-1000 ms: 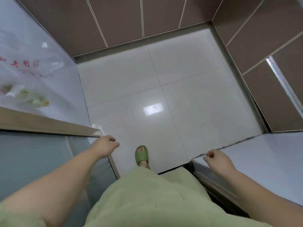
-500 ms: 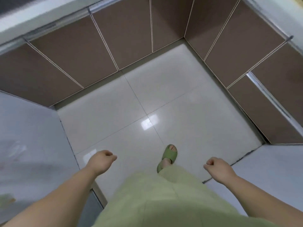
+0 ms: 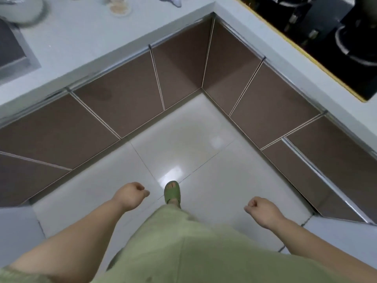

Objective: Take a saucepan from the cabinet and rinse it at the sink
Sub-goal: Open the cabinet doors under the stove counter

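Observation:
No saucepan is in view. Brown cabinet doors (image 3: 120, 107) run under an L-shaped pale counter (image 3: 85, 39), all closed. A corner of the steel sink (image 3: 12, 52) shows at the upper left edge. My left hand (image 3: 130, 196) hangs low at centre with fingers curled and nothing in it. My right hand (image 3: 263, 211) is lower right, also a loose empty fist. Both hands are over the floor, well short of the cabinets.
A black gas hob (image 3: 326, 33) sits in the counter at the upper right. A pale rounded vessel (image 3: 22, 9) and small items stand at the counter's back. White floor tiles (image 3: 183, 144) lie ahead; a green slipper (image 3: 172, 192) steps forward.
The view has lifted and swung, bringing the counter, sink corner and hob into sight. My hands stay curled and empty, and I have stepped into the kitchen corner.

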